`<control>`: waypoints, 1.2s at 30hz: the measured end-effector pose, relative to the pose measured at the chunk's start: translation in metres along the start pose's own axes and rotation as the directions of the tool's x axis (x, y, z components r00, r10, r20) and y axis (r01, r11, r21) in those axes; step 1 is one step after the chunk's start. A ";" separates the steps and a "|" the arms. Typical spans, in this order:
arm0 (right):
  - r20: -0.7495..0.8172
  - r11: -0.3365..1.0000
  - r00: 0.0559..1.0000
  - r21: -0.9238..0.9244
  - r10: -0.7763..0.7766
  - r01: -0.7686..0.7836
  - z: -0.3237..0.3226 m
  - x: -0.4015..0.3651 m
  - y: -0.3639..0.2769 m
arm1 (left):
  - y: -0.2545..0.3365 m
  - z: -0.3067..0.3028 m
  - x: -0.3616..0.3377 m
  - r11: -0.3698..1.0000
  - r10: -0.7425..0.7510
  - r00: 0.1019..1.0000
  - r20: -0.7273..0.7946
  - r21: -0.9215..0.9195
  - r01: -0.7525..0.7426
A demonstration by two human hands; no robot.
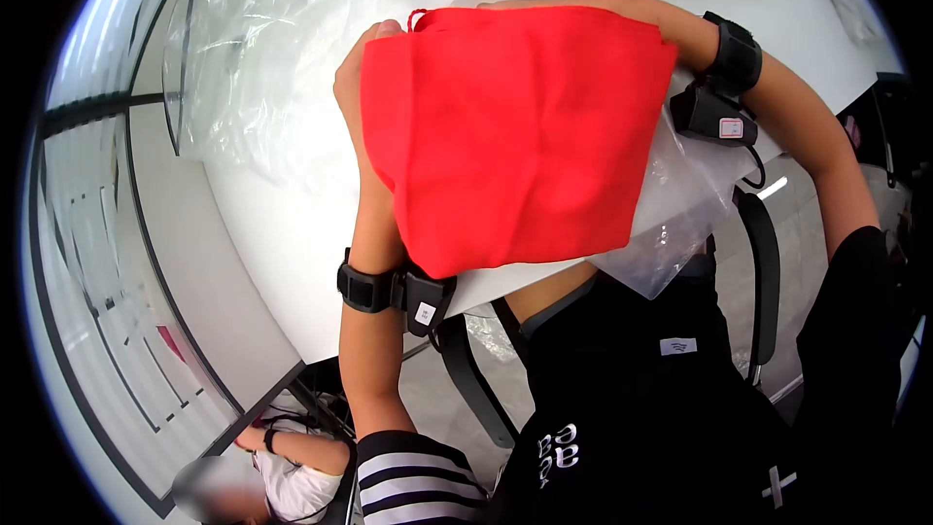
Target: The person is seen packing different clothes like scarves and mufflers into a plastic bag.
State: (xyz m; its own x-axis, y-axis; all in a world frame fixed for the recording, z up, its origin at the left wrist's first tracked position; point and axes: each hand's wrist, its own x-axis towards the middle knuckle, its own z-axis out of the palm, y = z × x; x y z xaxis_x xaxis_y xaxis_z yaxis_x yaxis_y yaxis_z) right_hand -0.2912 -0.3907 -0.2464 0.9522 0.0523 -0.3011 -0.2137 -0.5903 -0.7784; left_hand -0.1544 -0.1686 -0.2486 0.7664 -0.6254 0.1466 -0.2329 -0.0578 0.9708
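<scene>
Red cloth bag (515,136): judged light, soft and limp, not fragile; it will sag unless it is held at two points. Best hold is probably the upper hem, at both corners near the drawstring. It is spread between the fingers of both hands, over the white desk (282,224). Left hand (352,87) fingers are pinched on the near corner. Right hand (583,3) fingers are covered by cloth, so their spread cannot be told.
</scene>
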 end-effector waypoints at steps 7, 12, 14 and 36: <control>0.055 0.997 0.996 0.009 -0.077 0.076 -0.001 0.002 0.002 | -0.002 -0.002 0.001 1.000 0.016 1.000 -0.011 -0.003 -0.016; 0.076 0.991 0.989 0.059 -0.127 0.123 -0.001 0.005 0.010 | 0.000 0.002 0.001 0.990 -0.081 0.996 -0.021 -0.116 0.078; -0.029 0.853 0.900 0.307 -0.435 0.422 0.003 0.009 0.017 | -0.002 0.001 0.001 0.999 -0.036 0.999 -0.031 -0.002 0.036; 0.105 0.987 0.984 0.086 -0.142 0.133 0.001 0.005 0.015 | 0.004 0.002 0.000 0.985 -0.171 0.985 -0.036 -0.035 0.169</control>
State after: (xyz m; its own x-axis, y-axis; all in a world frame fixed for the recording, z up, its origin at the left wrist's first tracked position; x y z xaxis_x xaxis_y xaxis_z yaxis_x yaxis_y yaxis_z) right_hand -0.2896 -0.3983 -0.2598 0.9445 0.2202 -0.2439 -0.1030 -0.5063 -0.8562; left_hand -0.1565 -0.1706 -0.2453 0.8161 -0.5778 -0.0143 -0.0786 -0.1354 0.9877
